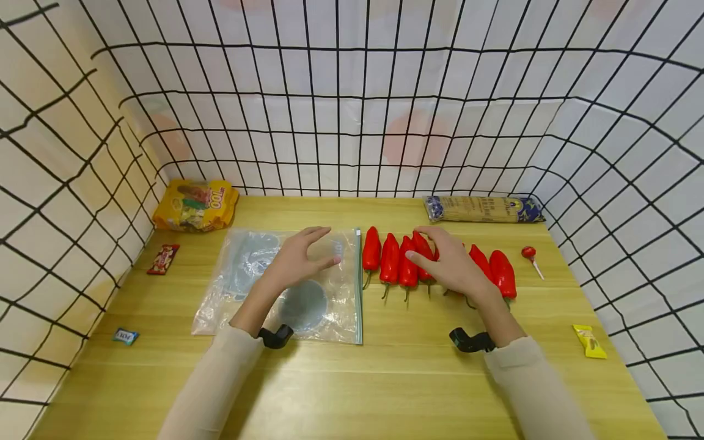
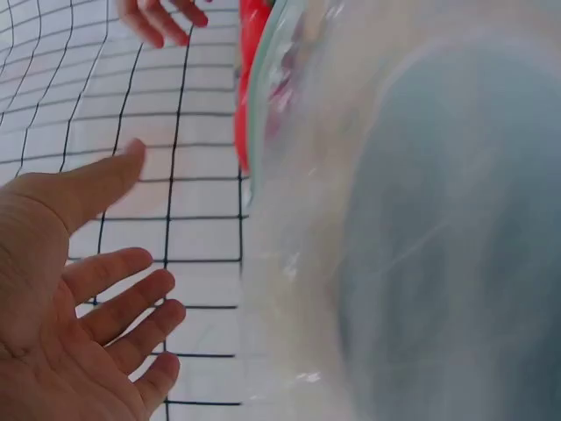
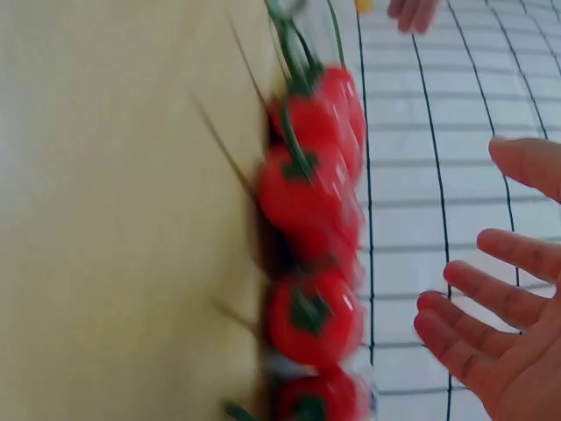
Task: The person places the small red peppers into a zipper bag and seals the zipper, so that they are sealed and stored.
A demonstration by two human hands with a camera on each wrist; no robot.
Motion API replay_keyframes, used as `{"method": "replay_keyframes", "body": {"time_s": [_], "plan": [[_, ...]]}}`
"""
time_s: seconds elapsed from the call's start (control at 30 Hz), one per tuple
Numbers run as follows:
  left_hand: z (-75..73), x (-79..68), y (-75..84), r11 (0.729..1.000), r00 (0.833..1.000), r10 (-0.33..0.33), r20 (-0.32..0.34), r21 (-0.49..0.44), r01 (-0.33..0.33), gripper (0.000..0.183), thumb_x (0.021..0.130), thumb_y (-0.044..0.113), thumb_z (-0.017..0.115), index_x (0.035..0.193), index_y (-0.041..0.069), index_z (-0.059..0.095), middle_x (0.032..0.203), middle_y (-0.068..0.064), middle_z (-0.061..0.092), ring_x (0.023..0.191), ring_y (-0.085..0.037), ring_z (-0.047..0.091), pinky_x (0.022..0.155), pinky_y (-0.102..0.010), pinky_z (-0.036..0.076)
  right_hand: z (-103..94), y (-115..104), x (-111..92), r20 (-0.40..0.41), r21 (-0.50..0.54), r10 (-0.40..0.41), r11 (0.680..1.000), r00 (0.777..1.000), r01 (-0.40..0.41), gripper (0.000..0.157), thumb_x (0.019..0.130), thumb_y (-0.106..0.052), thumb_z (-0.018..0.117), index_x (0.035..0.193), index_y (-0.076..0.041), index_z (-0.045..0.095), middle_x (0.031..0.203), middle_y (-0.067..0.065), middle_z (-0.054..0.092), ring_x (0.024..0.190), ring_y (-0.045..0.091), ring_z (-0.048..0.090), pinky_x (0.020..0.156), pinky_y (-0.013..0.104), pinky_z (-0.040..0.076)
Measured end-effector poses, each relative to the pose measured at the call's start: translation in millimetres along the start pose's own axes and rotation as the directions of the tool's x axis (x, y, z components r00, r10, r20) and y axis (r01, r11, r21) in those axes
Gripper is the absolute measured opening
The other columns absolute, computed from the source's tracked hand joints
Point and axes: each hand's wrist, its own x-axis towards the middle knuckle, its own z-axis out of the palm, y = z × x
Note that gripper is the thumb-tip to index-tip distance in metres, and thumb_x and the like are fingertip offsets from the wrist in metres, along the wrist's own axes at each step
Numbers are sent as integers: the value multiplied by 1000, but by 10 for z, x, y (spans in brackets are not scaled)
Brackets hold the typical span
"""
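While the left hand [image 1: 297, 260] and the right hand [image 1: 451, 263] are held above the wooden tabletop [image 1: 396, 391], items are noted from left to right. Well to the left of the left hand and nearer the body, a small blue packet [image 1: 125, 336] is seen; a red packet [image 1: 163, 260] is placed beyond it, and a yellow bag [image 1: 196, 206] is set farther back. Beneath the left hand, a clear zip bag [image 1: 341, 299] is laid flat, its green-edged strip turned toward the right hand. The left fingers are spread, thumb held apart, with a gap seen above the bag. Just beside the strip, red peppers [image 1: 408, 263] are lined up between the hands and under the right hand, by which some are partly hidden. The right fingers are likewise spread, clear of the peppers. Behind the right hand, a long packet [image 1: 478, 209] is placed; to its right, a red lollipop [image 1: 528, 252] is noted, and a yellow packet [image 1: 590, 341] is seen nearer the body.
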Motion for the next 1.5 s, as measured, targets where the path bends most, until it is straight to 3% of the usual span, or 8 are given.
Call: {"method": "replay_keyframes", "body": {"time_s": [0.2,0.33,0.47,0.73,0.9,1.07,1.3,1.5], "plan": [[202,-145,40,999,995,52,87,-21,-50,74,83,43,75,143,12,48,151,-9,43,140,-32,39,113,-49,33,297,-118,-182,-63,162,-53,985,997,62,54,92,-47,63,134,-14,54,120,4,62,105,24,60,88,42,52],[346,-213,46,997,982,74,174,-16,-72,73,82,41,77,141,7,50,153,-10,40,141,-32,38,115,-47,32,493,-224,-263,-77,250,-65,965,995,82,38,91,-36,68,120,-12,63,95,-2,66,83,16,62,75,28,53],[461,-264,16,997,978,66,200,12,-70,66,87,39,72,141,8,50,153,-7,40,141,-29,38,115,-43,31,648,-325,-327,-67,314,-60,946,996,78,30,89,-30,71,112,-11,66,87,-3,66,75,15,62,69,24,53],[585,-304,-49,999,998,45,33,-30,-44,35,83,27,78,112,9,73,126,-4,66,117,-27,61,103,-41,46,861,-478,-428,-4,350,-76,934,997,73,26,91,-29,70,109,-11,67,89,-7,68,79,12,64,71,24,54],[654,-301,-90,996,991,63,-115,-58,-70,11,79,18,80,89,13,79,104,0,75,98,-21,69,91,-36,53,988,-522,-471,67,353,-148,929,987,115,20,94,-22,64,112,-12,67,100,-5,70,89,10,65,78,24,55],[699,-290,-134,993,987,104,-122,-36,-109,6,86,17,74,90,12,75,101,0,73,97,-19,63,89,-36,50,1065,-526,-491,121,263,-240,943,963,202,24,97,-15,58,120,-12,65,120,-1,65,112,13,61,96,35,50],[446,-260,-168,973,984,66,-167,-208,-100,10,95,24,63,93,15,67,88,3,70,84,-10,67,78,-28,57,1102,-599,-541,217,107,-265,963,940,246,36,99,-19,54,134,-8,57,140,7,55,134,25,46,112,45,36],[-25,-295,-230,971,964,171,-205,-131,-200,25,95,25,63,117,14,69,94,3,72,84,-10,69,78,-28,57,1087,-630,-567,215,98,-234,971,948,217,36,100,-20,50,135,-12,56,140,3,54,135,22,45,113,43,36]]}}
